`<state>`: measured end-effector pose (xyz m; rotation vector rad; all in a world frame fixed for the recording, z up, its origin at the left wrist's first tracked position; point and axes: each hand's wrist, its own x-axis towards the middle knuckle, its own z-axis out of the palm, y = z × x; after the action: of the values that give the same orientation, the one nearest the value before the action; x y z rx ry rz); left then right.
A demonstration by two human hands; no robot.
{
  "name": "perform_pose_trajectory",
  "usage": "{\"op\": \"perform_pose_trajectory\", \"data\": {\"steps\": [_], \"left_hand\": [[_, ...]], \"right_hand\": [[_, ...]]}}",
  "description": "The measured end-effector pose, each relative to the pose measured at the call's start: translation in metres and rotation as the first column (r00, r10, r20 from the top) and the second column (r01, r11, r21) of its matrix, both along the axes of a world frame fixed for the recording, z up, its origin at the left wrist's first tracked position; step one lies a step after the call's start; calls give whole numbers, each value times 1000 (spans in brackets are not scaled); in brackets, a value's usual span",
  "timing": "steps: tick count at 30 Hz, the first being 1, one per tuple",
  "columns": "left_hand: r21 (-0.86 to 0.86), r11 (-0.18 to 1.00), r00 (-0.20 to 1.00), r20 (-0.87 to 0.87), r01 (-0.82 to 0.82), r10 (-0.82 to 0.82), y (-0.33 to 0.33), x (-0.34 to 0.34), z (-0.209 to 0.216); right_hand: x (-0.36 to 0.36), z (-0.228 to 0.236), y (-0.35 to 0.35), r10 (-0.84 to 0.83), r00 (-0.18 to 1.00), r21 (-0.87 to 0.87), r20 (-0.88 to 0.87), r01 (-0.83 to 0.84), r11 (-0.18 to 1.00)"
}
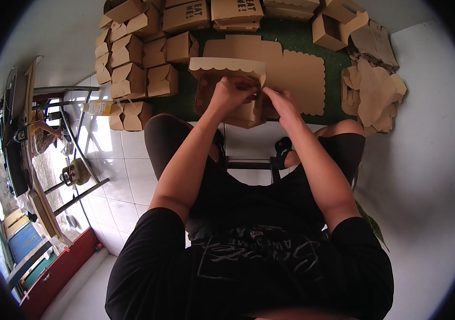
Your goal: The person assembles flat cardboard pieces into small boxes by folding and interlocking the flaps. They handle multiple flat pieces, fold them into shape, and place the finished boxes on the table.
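Observation:
A partly folded brown cardboard box (228,66) with a scalloped front flap stands in front of my knees. Inside it, my left hand (232,95) has its fingers bent and pinched at the right-hand side wall. My right hand (283,106) presses that same wall from outside, thumb and fingers closed at its upper edge. The fingertips of both hands almost meet there, and the fold between them is partly hidden. Beneath and to the right of the box lies a flat cardboard blank (299,80) with scalloped edges.
Folded small boxes (129,80) are stacked at the left, with printed boxes (186,18) along the back. An open box (337,26) stands back right, above a pile of flat cardboard pieces (378,96). A yellow-labelled bottle (98,108) is beside the stacks. Green matting (286,33) lies underneath.

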<state>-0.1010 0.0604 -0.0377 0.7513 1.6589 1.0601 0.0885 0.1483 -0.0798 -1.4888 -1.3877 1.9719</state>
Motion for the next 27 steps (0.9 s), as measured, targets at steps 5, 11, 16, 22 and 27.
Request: {"op": "perform_pose_trajectory", "data": {"steps": [5,11,16,22,27], "left_hand": [[11,1000,1000,17,11,-11,1,-1,-11],[10,1000,999,32,7,-8,0,-2,-14],[29,999,998,60,-14,13,-1,-2,-10],[30,999,998,65,-11,9,-1,-1,-13],[35,999,997,76,-21,19,-1,0,-14]], "right_hand": [[2,-14,4,-3,999,-1,36,3,1000],[4,-10,2,12,999,47,-29,-11,999],[5,1,3,31,998,90,-61,-25,996],[3,3,0,-7,998,74,-69,12,997],[5,1,-1,-21,999,89,-25,23,996]]}}
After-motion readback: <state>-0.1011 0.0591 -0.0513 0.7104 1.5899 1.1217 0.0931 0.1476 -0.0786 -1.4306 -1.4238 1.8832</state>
